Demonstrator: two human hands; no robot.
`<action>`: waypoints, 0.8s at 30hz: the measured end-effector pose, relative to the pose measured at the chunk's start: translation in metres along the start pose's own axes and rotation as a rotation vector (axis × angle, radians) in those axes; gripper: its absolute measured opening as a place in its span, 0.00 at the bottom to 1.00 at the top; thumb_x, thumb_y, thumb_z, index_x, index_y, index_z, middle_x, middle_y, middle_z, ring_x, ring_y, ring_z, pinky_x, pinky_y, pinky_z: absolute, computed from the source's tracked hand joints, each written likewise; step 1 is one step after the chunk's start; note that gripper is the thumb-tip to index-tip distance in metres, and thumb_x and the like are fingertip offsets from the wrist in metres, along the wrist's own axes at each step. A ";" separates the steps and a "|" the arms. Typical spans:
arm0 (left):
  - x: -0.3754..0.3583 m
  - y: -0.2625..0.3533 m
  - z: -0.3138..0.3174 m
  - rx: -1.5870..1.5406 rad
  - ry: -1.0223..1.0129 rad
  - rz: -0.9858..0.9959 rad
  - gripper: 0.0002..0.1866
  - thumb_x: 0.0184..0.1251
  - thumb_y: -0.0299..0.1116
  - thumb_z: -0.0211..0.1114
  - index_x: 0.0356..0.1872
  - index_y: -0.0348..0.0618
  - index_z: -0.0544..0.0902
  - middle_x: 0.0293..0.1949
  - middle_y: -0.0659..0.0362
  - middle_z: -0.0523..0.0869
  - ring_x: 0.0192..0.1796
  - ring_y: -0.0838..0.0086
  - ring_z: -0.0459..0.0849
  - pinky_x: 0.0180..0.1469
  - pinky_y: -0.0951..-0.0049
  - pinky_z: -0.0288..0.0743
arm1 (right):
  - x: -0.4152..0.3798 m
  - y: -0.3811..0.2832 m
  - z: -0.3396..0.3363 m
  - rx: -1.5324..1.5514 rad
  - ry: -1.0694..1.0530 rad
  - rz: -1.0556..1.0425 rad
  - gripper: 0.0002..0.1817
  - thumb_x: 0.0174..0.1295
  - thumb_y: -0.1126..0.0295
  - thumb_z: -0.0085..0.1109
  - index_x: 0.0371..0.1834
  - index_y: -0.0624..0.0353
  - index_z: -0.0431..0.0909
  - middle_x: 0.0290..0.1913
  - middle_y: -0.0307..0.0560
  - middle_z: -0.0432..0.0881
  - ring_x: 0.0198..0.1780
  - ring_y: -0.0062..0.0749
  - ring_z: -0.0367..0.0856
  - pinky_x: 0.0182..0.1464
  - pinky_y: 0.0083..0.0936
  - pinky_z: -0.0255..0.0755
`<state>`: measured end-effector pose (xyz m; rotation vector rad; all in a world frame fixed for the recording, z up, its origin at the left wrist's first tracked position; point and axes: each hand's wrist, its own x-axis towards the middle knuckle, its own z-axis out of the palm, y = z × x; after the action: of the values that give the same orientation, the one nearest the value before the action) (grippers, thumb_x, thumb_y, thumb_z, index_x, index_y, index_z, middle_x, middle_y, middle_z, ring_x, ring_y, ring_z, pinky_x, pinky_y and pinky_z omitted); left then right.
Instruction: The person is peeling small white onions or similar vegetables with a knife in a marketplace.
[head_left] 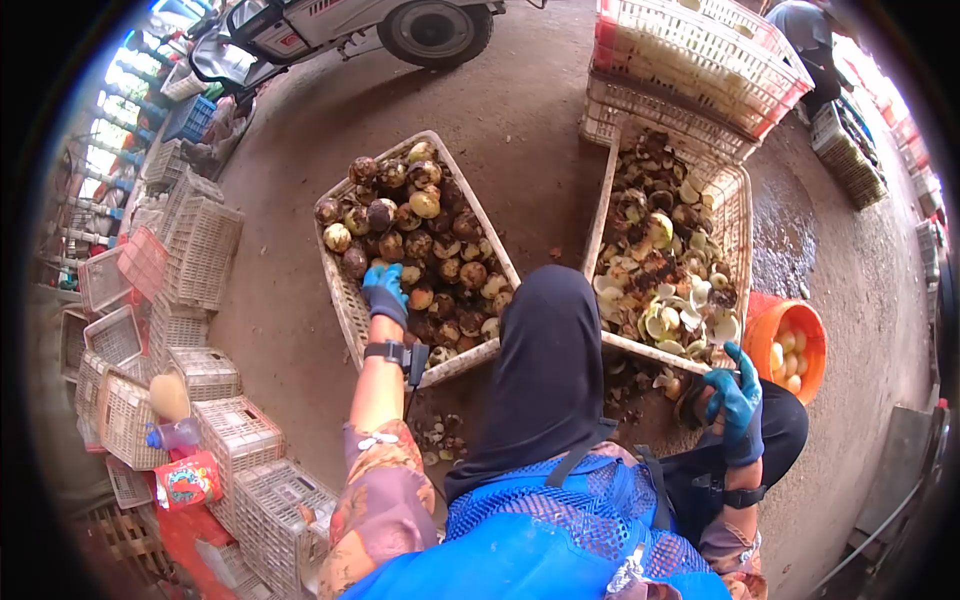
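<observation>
My left hand [385,293], in a blue-and-grey glove, reaches over the left side of a pale plastic crate [345,315]. Its fingers are apart and touch the heap of round brown-and-yellow fruits [410,243]; I see none lifted. My right hand [738,408], also gloved, is raised near my right knee, below a second crate [745,215]. One finger points up and the others curl; what they hold, if anything, is hidden. Cut peels and shells [665,260] fill this second crate. Right of it an orange bucket [818,345] lies tilted, with pale peeled round pieces [788,355] inside.
Stacked crates [690,70] stand behind the peel crate. Many crates [200,250] and a red bag [188,480] line the left. A three-wheeled vehicle's wheel [435,32] is at the top. Another person [803,40] bends at upper right. Peel scraps [440,435] litter the floor.
</observation>
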<state>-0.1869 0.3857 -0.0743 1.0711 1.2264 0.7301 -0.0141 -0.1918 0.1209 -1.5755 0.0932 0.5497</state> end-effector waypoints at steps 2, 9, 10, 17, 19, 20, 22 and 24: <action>0.015 0.010 0.030 0.250 0.113 0.360 0.29 0.58 0.32 0.72 0.61 0.40 0.75 0.56 0.52 0.81 0.54 0.60 0.80 0.55 0.59 0.74 | 0.007 0.013 0.000 -0.024 0.037 0.004 0.27 0.65 0.76 0.55 0.68 0.66 0.65 0.26 0.39 0.79 0.18 0.17 0.71 0.20 0.14 0.64; 0.052 0.095 0.072 1.333 0.090 0.473 0.49 0.50 0.36 0.76 0.76 0.59 0.59 0.77 0.45 0.56 0.77 0.48 0.56 0.76 0.54 0.57 | 0.015 0.047 0.024 -0.052 0.097 0.080 0.27 0.63 0.72 0.56 0.66 0.68 0.68 0.25 0.39 0.77 0.18 0.18 0.70 0.20 0.16 0.63; 0.057 0.098 0.075 1.380 0.046 0.466 0.48 0.50 0.34 0.75 0.75 0.65 0.60 0.78 0.45 0.54 0.78 0.47 0.55 0.75 0.52 0.59 | 0.014 0.053 0.023 -0.089 0.100 0.088 0.27 0.63 0.72 0.57 0.66 0.68 0.68 0.25 0.39 0.77 0.18 0.18 0.70 0.20 0.17 0.63; 0.071 0.100 0.089 1.646 -0.071 0.428 0.37 0.50 0.29 0.71 0.66 0.58 0.72 0.71 0.44 0.64 0.67 0.46 0.71 0.65 0.51 0.72 | 0.017 0.075 0.010 -0.141 0.143 0.145 0.27 0.64 0.69 0.58 0.66 0.64 0.68 0.30 0.41 0.79 0.18 0.19 0.70 0.19 0.17 0.65; 0.085 0.075 0.078 1.239 0.026 0.560 0.26 0.53 0.29 0.71 0.56 0.51 0.77 0.52 0.51 0.81 0.51 0.58 0.82 0.53 0.58 0.81 | 0.016 0.081 0.005 -0.094 0.167 0.140 0.27 0.65 0.70 0.58 0.67 0.64 0.66 0.32 0.43 0.82 0.16 0.20 0.70 0.18 0.16 0.64; 0.114 0.056 0.057 0.860 -0.068 0.518 0.24 0.54 0.30 0.71 0.54 0.49 0.78 0.47 0.53 0.83 0.48 0.61 0.84 0.49 0.59 0.82 | 0.015 0.080 0.005 -0.098 0.146 0.130 0.27 0.66 0.70 0.57 0.67 0.65 0.66 0.32 0.43 0.82 0.17 0.20 0.70 0.18 0.16 0.64; 0.080 0.076 0.052 0.110 -0.111 0.174 0.15 0.57 0.33 0.71 0.47 0.47 0.82 0.36 0.62 0.85 0.34 0.71 0.84 0.37 0.60 0.84 | 0.019 0.075 0.008 -0.095 0.098 0.092 0.26 0.68 0.69 0.56 0.67 0.65 0.66 0.32 0.42 0.82 0.17 0.20 0.71 0.19 0.16 0.65; 0.056 0.075 0.035 -0.359 -0.389 0.034 0.17 0.59 0.36 0.70 0.50 0.46 0.81 0.44 0.54 0.86 0.40 0.58 0.87 0.38 0.54 0.86 | 0.026 0.067 0.018 -0.104 0.082 0.095 0.24 0.70 0.68 0.54 0.67 0.66 0.66 0.32 0.42 0.81 0.18 0.19 0.71 0.20 0.16 0.65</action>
<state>-0.1334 0.4548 -0.0263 0.8831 0.7142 0.6966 -0.0226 -0.1740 0.0495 -1.7020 0.2048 0.5714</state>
